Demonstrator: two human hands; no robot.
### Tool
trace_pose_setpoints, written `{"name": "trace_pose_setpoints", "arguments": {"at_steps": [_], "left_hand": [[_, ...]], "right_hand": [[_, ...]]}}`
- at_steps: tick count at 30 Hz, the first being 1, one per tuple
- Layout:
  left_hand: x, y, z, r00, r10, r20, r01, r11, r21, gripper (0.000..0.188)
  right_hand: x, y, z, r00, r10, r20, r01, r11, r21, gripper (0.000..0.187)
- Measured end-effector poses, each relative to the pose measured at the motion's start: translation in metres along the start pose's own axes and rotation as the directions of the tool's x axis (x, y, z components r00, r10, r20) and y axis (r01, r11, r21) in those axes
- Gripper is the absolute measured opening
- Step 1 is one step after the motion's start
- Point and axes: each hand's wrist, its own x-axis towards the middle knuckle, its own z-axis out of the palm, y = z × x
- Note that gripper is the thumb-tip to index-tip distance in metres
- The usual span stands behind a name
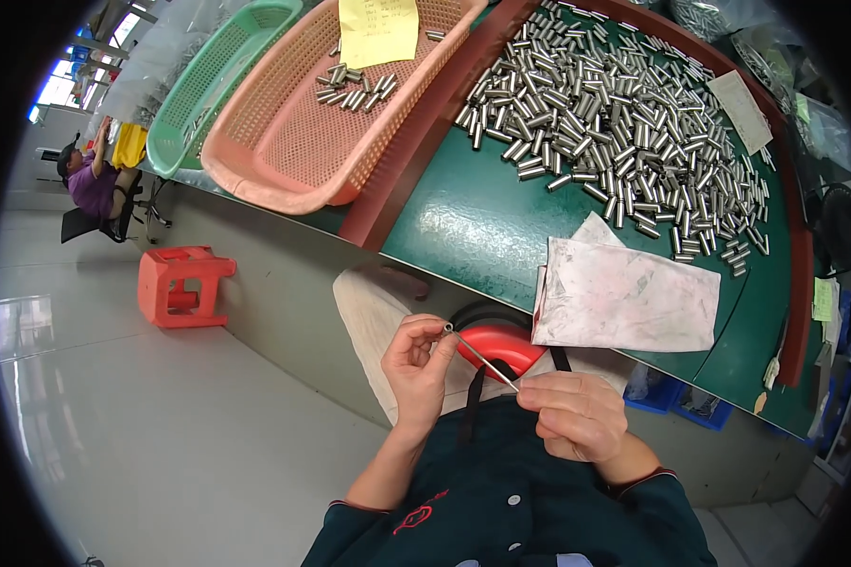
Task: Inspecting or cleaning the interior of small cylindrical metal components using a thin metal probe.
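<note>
Between thumb and fingers, my left hand [418, 370] pinches a small metal tube [449, 328], whose round end faces up. My right hand [579, 414] is closed on a thin metal rod [487, 363]. The rod slants up to the left, and its far tip meets the tube; whether it sits inside cannot be made out. Both hands are over my lap, just off the near edge of the green table [444, 222]. A large heap of short shiny metal tubes [615, 123] lies on that table. Nearer to me, a folded, stained white cloth [633, 293] rests by the edge.
Left of a red-brown divider [416, 156] stands a pink basket [227, 156] with several metal pieces and a yellow note [378, 33]. A green basket [165, 123] is beside it. On the floor is a red stool [175, 283]. Another person [95, 184] sits far left.
</note>
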Motion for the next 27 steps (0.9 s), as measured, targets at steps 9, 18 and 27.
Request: {"name": "trace_pose_setpoints", "arguments": {"at_steps": [9, 18, 27], "left_hand": [[-0.003, 0.002, -0.002, 0.999, 0.028, 0.043, -0.029, 0.999, 0.035, 0.019], [-0.004, 0.002, -0.004, 0.999, -0.012, 0.044, 0.011, 1.000, 0.021, 0.016], [-0.002, 0.002, 0.000, 1.000, -0.013, -0.026, 0.014, 0.999, 0.045, 0.014]], "right_hand": [[0.000, 0.002, 0.002, 1.000, 0.006, 0.012, -0.006, 1.000, 0.007, 0.028], [0.004, -0.002, 0.000, 0.998, 0.036, 0.043, -0.035, 0.999, -0.030, 0.031], [0.000, -0.010, -0.004, 0.999, -0.019, 0.032, 0.017, 0.998, 0.061, 0.026]]}}
